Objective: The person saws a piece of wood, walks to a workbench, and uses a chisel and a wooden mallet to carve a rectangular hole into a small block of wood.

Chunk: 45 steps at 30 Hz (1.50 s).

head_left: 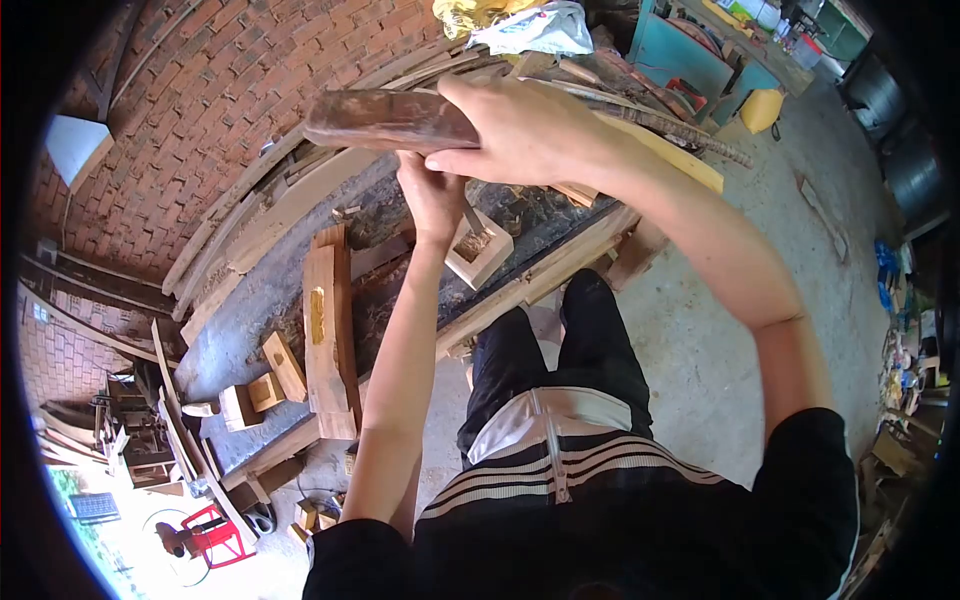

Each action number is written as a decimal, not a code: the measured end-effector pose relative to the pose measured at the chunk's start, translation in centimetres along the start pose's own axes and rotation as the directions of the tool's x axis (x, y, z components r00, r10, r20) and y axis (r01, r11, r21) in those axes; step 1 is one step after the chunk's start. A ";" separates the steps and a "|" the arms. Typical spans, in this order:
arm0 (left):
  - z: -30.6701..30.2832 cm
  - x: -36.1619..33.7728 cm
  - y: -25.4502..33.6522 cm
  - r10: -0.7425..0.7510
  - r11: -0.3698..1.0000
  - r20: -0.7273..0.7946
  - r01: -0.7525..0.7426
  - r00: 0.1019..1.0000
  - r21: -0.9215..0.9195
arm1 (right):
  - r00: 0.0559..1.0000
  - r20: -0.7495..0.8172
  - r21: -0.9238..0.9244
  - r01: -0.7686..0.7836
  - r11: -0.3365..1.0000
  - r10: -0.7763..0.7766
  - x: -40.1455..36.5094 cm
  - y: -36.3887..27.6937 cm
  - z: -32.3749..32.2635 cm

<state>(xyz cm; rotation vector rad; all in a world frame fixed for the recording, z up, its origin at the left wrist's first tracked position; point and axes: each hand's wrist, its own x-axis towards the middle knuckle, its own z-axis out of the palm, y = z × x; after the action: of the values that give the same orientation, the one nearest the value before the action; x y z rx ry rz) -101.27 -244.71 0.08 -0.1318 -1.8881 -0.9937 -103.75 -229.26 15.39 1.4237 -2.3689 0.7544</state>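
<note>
Left hand: The left hand (435, 195) is closed in a fist round the thin metal tool (473, 220), just above the holed block. Its fingers hide the tool's handle.
Right hand: The right hand (530, 130) is closed on one end of the brown wooden mallet (390, 118), up above the holed block. The thumb is on the near side. It is very close to the left hand, but I cannot tell if they touch.
Holed block: The holed block (497, 262) is pale wood and sits on the workbench (215, 350), close to the front edge. Wood bits lie in its hole.
Thin tool: It tilts down into the hole of the holed block. I cannot see just where its tip ends.
Mallet: It lies nearly flat in the air, and its free end points left, past the holed block.
Long beam: The long beam (330, 350) is left of the holed block, well apart from it. It has a long slot on top.
Small blocks: The small blocks (240, 408) are farther left of the holed block, past the long beam.
Edges: The bench's front edge is on the near side of the holed block, with the knees (590, 300) just past it.
Open room: Bare floor (700, 300) shows to the right of the holed block, past the bench.
</note>
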 end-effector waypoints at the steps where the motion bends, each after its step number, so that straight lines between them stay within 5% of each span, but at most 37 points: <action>1: -0.1 0.0 -0.7 -0.077 0.990 -0.043 0.071 0.996 -0.124 | 0.974 0.206 -0.077 -0.083 0.994 0.097 0.1 -0.3 -0.5; 2: -0.1 -0.1 -1.4 -0.158 0.959 -0.079 0.134 0.984 -0.250 | 0.897 0.394 -0.172 -0.144 0.975 0.202 0.3 -0.5 -1.0; 3: -0.7 0.4 -0.4 -0.328 0.822 0.034 0.303 0.944 -0.482 | 0.895 0.400 -0.176 -0.138 0.975 0.199 0.5 -0.6 -1.7; 6: -1.4 0.5 0.4 -0.400 0.855 -0.019 0.366 0.916 -0.368 | 0.998 -0.030 0.144 -0.056 0.988 0.061 0.5 -0.2 -1.8; 8: -0.6 -0.5 -1.9 -0.205 0.935 -0.043 0.183 0.978 -0.304 | 0.987 0.150 0.067 -0.068 0.995 0.058 0.1 0.0 -0.5; 9: -0.5 -0.2 0.0 -0.123 0.977 -0.125 0.098 0.984 -0.191 | 0.990 0.140 -0.136 0.053 0.989 -0.034 -0.4 0.4 0.4; 12: -0.8 0.0 1.3 -0.286 0.904 -0.027 0.260 0.958 -0.340 | 0.958 0.287 -0.125 0.018 0.992 0.019 0.9 -0.4 -2.4; 14: -1.1 0.3 2.8 -0.442 0.827 0.013 0.414 0.897 -0.380 | 0.996 0.013 0.090 0.082 0.993 -0.084 1.2 0.4 -1.9; 15: -1.1 0.4 3.2 -0.426 0.854 -0.001 0.402 0.905 -0.330 | 0.995 0.096 0.112 0.005 0.994 -0.016 0.9 -0.1 -2.0; 16: -0.9 0.1 2.0 -0.234 0.948 -0.039 0.220 0.971 -0.230 | 0.983 0.176 0.132 -0.072 0.989 0.048 0.6 -0.9 -2.1; 18: -0.5 -0.8 0.6 -0.061 0.996 -0.073 0.056 0.995 -0.072 | 0.946 0.310 -0.176 -0.040 0.984 0.094 -0.6 -1.1 -1.2; 20: -0.5 -0.9 0.8 -0.171 0.974 -0.016 0.167 0.985 -0.156 | 0.976 0.219 -0.079 0.030 0.996 -0.012 -1.4 0.7 -0.8; 22: -1.2 -1.1 1.9 -0.321 0.895 -0.037 0.290 0.946 -0.338 | 0.965 0.230 0.104 -0.154 0.983 0.127 -2.7 1.1 -0.7; 24: -2.4 -1.1 1.0 -0.368 0.846 -0.124 0.276 0.922 -0.456 | 0.975 0.177 0.208 -0.171 0.963 0.135 -5.0 2.2 -0.2; 26: -3.4 -0.7 0.4 -0.388 0.908 -0.283 0.312 0.877 -0.280 | 0.945 0.094 0.406 -0.325 0.854 0.315 -7.9 3.6 0.7; 30: -4.6 -0.8 -1.3 -0.311 0.914 -0.365 0.171 0.878 -0.367 | 0.936 0.070 0.334 -0.348 0.876 0.346 -15.2 6.3 3.2; 32: -5.1 -0.3 0.5 -0.356 0.895 -0.394 0.187 0.847 -0.406 | 0.827 0.220 0.315 -0.563 0.764 0.518 -18.3 5.5 3.2; 35: -5.8 -0.2 0.7 -0.338 0.888 -0.338 0.179 0.878 -0.424 | 0.734 0.291 0.194 -0.673 0.714 0.613 -22.0 6.6 4.3; 38: -5.5 -0.6 1.0 -0.315 0.918 -0.318 0.202 0.894 -0.342 | 0.808 0.180 0.207 -0.589 0.781 0.562 -23.7 7.4 5.7; 41: -4.9 -1.3 1.0 -0.303 0.916 -0.296 0.192 0.906 -0.352 | 0.695 0.302 0.205 -0.715 0.668 0.652 -22.6 6.6 5.3; 45: -3.9 -1.3 2.3 -0.302 0.923 -0.306 0.198 0.903 -0.329 | 0.728 0.314 0.277 -0.685 0.674 0.610 -20.1 5.3 5.0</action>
<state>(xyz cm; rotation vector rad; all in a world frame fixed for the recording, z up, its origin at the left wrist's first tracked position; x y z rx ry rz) -96.76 -245.46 1.13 0.1196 -1.4443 -1.3746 -98.65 -215.30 0.07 0.7206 -3.0581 1.3645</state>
